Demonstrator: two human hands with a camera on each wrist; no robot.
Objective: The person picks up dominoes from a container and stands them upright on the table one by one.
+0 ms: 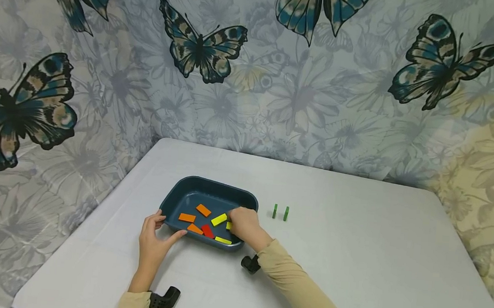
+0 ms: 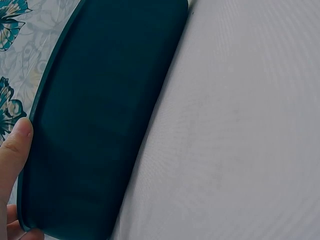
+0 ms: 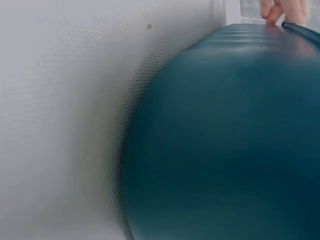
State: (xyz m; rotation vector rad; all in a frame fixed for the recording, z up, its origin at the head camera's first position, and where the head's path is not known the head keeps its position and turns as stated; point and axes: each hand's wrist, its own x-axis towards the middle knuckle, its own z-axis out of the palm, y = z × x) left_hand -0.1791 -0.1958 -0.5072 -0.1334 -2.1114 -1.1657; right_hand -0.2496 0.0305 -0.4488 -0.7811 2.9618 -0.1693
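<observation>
A dark blue rectangular dish [image 1: 191,200] stands on the table with small flat blocks in it. My left hand [image 1: 154,242] holds its near left corner, the thumb on the front rim and the fingers at the left side. Over the right end of the dish, my right hand [image 1: 247,226] reaches in with bent fingers. Its fingertips are hidden, so what they hold does not show. Beside them lie a yellow block [image 1: 218,219] and another partly covered yellow one [image 1: 229,225]. Orange blocks [image 1: 187,217], a red block [image 1: 208,231] and a further yellow block [image 1: 223,240] lie around the dish floor.
Two narrow green blocks [image 1: 275,211] stand on the white tablecloth [image 1: 352,249], right of the dish. Behind the table hangs a butterfly-print cloth [image 1: 303,100]. The dish's outer wall [image 2: 100,110] fills much of both wrist views.
</observation>
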